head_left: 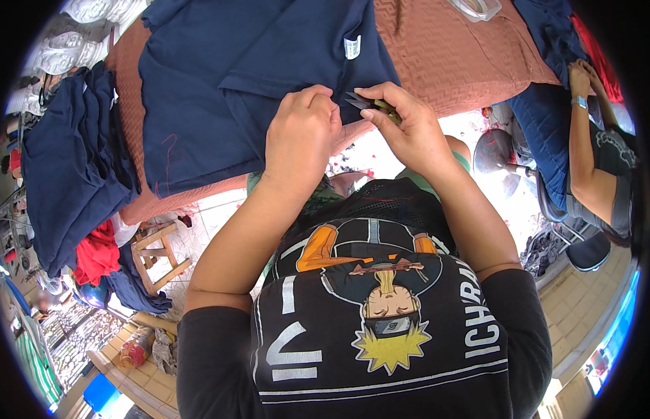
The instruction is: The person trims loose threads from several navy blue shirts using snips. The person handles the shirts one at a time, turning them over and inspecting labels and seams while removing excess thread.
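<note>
A navy blue garment [199,105] with a white label [353,47] lies spread on the brown-covered table before me. At its near edge my left hand [302,136] is closed on the cloth, its fingertips mostly hidden behind the knuckles. My right hand [412,129] grips a pair of thread snips [381,107] with dark pointed blades and a yellow-green handle. The blades point left, toward the fingers of my left hand, and lie over the garment. A loose red thread [170,150] rests on the cloth at the left.
A stack of navy garments [80,153] hangs at the table's left side, above red cloth [98,255] and a wooden stool [159,257]. A clear plastic container [476,8] sits at the table's far edge. Another person [597,153] works at the right, beside a round metal stool [494,152].
</note>
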`<state>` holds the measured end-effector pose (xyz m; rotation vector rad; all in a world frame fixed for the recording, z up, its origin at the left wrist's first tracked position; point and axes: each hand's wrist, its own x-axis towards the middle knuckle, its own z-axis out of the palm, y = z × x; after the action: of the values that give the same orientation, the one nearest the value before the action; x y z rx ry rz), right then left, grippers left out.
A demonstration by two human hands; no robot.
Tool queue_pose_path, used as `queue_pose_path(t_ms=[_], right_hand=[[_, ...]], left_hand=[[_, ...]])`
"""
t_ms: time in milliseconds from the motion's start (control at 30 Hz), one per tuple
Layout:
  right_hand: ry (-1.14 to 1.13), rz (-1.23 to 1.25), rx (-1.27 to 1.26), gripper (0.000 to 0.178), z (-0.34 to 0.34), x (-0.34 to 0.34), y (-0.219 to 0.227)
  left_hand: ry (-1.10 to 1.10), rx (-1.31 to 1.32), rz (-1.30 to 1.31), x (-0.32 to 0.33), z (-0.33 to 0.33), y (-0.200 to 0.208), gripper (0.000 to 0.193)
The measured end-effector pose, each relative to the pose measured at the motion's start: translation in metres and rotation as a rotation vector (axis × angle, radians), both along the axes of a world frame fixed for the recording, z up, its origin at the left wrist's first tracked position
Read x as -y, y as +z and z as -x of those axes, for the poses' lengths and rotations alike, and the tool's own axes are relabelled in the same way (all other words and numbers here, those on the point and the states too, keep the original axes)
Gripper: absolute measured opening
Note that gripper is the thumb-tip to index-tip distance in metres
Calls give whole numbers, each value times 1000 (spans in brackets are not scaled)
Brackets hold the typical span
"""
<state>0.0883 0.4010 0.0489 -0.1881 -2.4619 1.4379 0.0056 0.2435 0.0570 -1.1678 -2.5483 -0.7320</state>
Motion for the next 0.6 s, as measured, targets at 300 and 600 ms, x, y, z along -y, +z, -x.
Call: queue_pose_path(t_ms=[300,600], right_hand=[[22,57,-23,21,-1,-1,-2],[51,-104,-138,25,-1,-2,-8]], left_hand=[[-75,316,-49,13,17,10,11],[-68,617,-102,18,25,19,12]])
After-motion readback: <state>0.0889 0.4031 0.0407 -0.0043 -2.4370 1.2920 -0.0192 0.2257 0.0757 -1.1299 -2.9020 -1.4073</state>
